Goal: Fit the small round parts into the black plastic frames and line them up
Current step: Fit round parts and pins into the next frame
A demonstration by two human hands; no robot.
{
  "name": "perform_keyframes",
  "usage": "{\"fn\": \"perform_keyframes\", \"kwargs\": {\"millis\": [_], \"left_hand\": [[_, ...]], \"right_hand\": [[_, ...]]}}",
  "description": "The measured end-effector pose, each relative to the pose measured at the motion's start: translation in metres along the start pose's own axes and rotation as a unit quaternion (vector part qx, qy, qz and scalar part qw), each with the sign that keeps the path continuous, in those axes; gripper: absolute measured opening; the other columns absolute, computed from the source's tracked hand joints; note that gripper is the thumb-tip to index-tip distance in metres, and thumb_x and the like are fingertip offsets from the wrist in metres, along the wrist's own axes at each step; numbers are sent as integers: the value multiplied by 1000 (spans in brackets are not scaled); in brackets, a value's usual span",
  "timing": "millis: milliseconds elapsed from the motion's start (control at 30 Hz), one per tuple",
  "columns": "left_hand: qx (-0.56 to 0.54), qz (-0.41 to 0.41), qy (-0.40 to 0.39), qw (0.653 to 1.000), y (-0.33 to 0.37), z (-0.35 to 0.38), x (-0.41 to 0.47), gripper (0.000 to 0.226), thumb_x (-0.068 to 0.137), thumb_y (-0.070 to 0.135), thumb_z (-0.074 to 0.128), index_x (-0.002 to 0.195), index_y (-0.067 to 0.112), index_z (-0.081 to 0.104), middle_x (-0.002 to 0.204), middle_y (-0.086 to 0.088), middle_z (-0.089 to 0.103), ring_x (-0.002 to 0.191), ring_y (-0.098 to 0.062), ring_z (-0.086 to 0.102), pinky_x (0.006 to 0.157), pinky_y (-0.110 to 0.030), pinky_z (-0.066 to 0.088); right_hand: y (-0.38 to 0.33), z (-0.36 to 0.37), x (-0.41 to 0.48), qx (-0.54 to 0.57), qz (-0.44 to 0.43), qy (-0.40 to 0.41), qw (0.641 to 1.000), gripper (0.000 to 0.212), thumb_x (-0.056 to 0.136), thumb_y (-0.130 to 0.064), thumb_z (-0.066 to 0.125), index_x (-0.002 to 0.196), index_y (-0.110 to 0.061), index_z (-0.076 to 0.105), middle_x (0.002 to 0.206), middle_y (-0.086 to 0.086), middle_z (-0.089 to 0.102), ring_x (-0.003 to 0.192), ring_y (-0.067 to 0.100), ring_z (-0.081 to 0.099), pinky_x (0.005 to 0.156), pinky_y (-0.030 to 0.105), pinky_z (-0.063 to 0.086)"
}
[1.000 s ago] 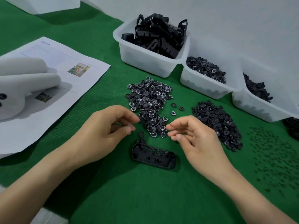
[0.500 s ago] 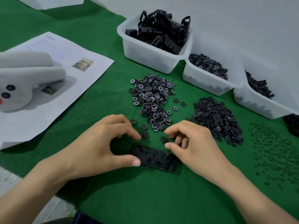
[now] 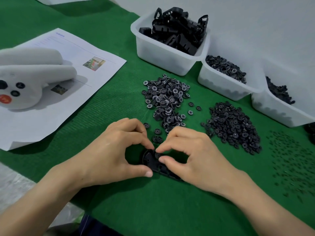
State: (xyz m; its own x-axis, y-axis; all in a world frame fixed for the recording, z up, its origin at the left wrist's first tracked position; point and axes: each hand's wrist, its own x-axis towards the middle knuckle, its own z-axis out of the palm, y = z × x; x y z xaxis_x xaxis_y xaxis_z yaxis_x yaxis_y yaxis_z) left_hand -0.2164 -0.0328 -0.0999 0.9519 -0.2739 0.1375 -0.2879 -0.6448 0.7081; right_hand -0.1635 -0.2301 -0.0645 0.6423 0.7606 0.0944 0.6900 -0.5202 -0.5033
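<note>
So, the left hand (image 3: 109, 150) has its grip pinched round the black frame (image 3: 150, 163) lying on the green table (image 3: 153, 210). The right hand (image 3: 196, 157) grip holds a small round part (image 3: 157, 155) on the frame's left end, near the numbered-disc pile (image 3: 166, 97).

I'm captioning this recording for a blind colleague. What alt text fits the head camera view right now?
Two bare hands meet over a black plastic frame on a green mat: the left hand grips its end while the right hand pinches a small round part against it. Beyond lie two piles of round parts and three white bins.
</note>
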Motion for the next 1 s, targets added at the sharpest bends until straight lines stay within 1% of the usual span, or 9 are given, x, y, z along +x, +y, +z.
{"fn": "perform_keyframes", "kwargs": {"millis": [133,367,433,533,600,700,800,900,1000], "left_hand": [[9,0,-3,1000,-1,0,0,41,60,63,66,92,37,65,99,15,48,97,-4,47,89,-26,35],[12,4,-2,1000,-2,1,0,43,61,65,63,91,36,66,98,15,48,96,-3,46,88,-25,35],[11,4,-2,1000,-2,1,0,42,62,65,63,91,36,65,98,15,49,96,-4,47,87,-27,36],[11,2,-2,1000,-3,1,-1,41,62,66,63,92,38,65,98,15,49,96,-5,47,88,-28,37],[10,0,-1,1000,-3,1,-1,40,62,66,62,92,39,65,99,15,48,97,-5,47,88,-28,37],[12,0,-1,1000,-3,1,-2,41,63,66,63,93,38,64,99,14,49,97,-5,47,89,-28,37],[11,1,-1,1000,-3,1,-1,41,63,65,63,93,37,65,99,15,48,97,-5,47,89,-28,37],[9,2,0,1000,-3,0,-2,41,63,65,63,93,36,65,99,15,48,97,-5,47,89,-28,36],[11,2,0,1000,-3,0,-1,41,63,65,62,92,36,66,99,16,48,97,-5,48,88,-27,35]], "right_hand": [[-2,-1,0,-23,-22,-14,999,13,77,-23,68,87,-18,74,80,-2,63,73,17,59,63,40,50],[-3,1,-1,-86,-58,-20,994,10,77,-20,69,85,-18,74,75,-2,62,65,17,58,55,35,50],[-1,-2,1,-40,-29,-26,998,14,75,-23,68,88,-22,74,76,-5,63,66,12,58,59,32,51],[8,-2,11,-13,51,20,998,16,77,-27,69,93,-24,72,68,-11,60,55,0,50,59,24,44],[12,5,16,-43,78,39,995,16,78,-28,69,93,-22,70,61,-10,59,52,1,46,60,26,45],[12,13,19,-53,77,43,995,12,78,-27,69,88,-21,68,56,-9,56,52,5,47,58,30,47],[16,7,14,-14,85,59,995,5,75,-22,71,78,-22,67,53,-9,55,49,6,48,54,24,43],[18,-5,4,-10,61,70,996,5,74,-22,70,76,-20,67,55,-11,54,50,8,49,53,20,40],[11,-12,-9,-40,1,16,999,9,75,-26,65,79,-19,69,62,-11,55,52,9,50,50,24,45]]}}
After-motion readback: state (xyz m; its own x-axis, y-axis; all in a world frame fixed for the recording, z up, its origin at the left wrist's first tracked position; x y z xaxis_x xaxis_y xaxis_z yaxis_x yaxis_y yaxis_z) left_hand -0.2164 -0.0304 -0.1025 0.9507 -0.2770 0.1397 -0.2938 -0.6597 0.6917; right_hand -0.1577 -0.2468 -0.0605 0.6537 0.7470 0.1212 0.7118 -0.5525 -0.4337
